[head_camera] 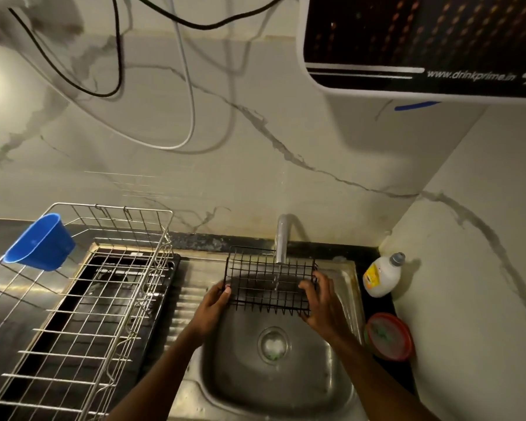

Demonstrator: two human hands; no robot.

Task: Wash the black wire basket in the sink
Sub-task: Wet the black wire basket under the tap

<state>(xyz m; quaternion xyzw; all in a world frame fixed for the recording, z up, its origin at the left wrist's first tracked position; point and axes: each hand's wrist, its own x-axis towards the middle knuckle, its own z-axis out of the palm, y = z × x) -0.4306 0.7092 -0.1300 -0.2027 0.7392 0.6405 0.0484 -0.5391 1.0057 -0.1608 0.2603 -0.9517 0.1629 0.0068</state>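
Black wire basket (269, 282) held over the stainless sink (340, 387), directly under the tap (281, 238); a thin stream of water seems to run through its grid. Left hand (211, 308) grips the left end, fingers curled round the wires. Right hand (319, 302) grips the right end, fingers (308, 288) hooked over the side.

Risks, as judged:
- Wet coated wire is slick; the grip on thin rods is narrow, so the basket could slip and drop into the basin.
- Open mesh breaks the stream, so spray may reach the wall or the bench at right, where a white bottle (381, 276) and a red-rimmed lid or dish (389, 337) stand near.
- Protruding wire ends along the near edge could snag skin.

Materials: basket is a rigid rectangular grid, matte black. Sink is brushed steel with a round drain (273, 344). Steel dish rack (82, 299) at left, carrying a blue plastic cup (40, 243). Wall is marble-veined and glossy.
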